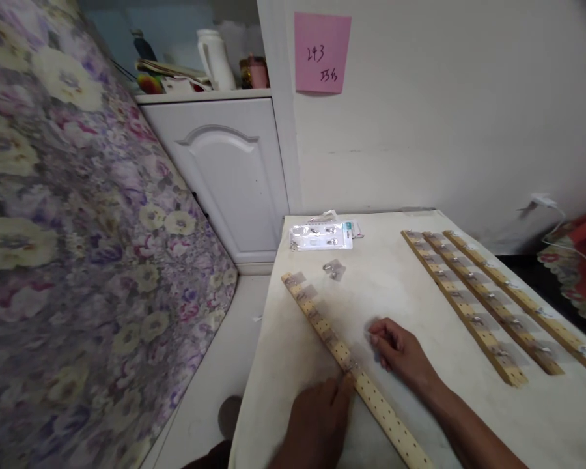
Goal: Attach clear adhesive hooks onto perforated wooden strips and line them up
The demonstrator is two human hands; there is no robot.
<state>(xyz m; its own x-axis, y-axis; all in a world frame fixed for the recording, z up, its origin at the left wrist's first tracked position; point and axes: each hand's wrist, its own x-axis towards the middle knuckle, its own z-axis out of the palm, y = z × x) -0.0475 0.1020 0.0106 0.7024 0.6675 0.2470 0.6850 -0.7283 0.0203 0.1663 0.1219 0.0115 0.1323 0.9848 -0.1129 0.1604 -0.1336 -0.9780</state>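
Observation:
A long perforated wooden strip [322,329] lies diagonally on the white table [395,286], with several clear adhesive hooks stuck along its upper half. My left hand [317,423] rests beside the strip, its thumb and fingertips pressed on a hook at the strip's middle. My right hand [400,352] lies just right of the strip, fingers curled loosely on the table with nothing visible in them. One loose clear hook [334,269] sits further up the table. A blister pack of hooks [321,236] lies near the table's far left corner.
Three more wooden strips [488,303] fitted with hooks lie side by side on the right of the table. A floral mattress [78,247] leans at the left, a white cabinet [224,176] behind. A pink note [321,53] is on the wall. Red cloth [583,260] at far right.

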